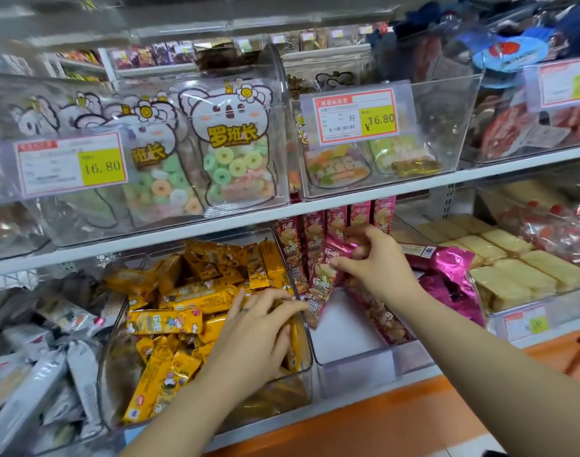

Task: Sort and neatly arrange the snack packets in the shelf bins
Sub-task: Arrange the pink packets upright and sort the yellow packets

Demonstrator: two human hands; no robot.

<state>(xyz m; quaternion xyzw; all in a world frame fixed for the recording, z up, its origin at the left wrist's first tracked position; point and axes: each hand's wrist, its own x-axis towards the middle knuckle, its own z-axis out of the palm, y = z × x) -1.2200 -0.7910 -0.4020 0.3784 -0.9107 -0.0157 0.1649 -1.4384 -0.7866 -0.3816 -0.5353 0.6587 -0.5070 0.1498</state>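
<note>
On the lower shelf, a clear bin (310, 364) holds a loose heap of yellow snack packets (165, 321). My left hand (259, 334) lies on that heap at the bin's right wall, fingers spread over the packets. To its right, another clear bin (358, 361) has pink packets (361, 214) standing in a row at the back. My right hand (374, 258) grips a tilted pink packet (325, 275) over this bin. More pink packets (384, 316) lean under my right forearm.
Crumpled magenta bags (450, 275) sit right of the pink bin, then pale wrapped bars (513, 272). Silver packets (61, 367) fill the bin at left. The shelf above carries bear-shaped candy bags (236, 150) and price tags (356, 117). An orange ledge (381, 420) runs below.
</note>
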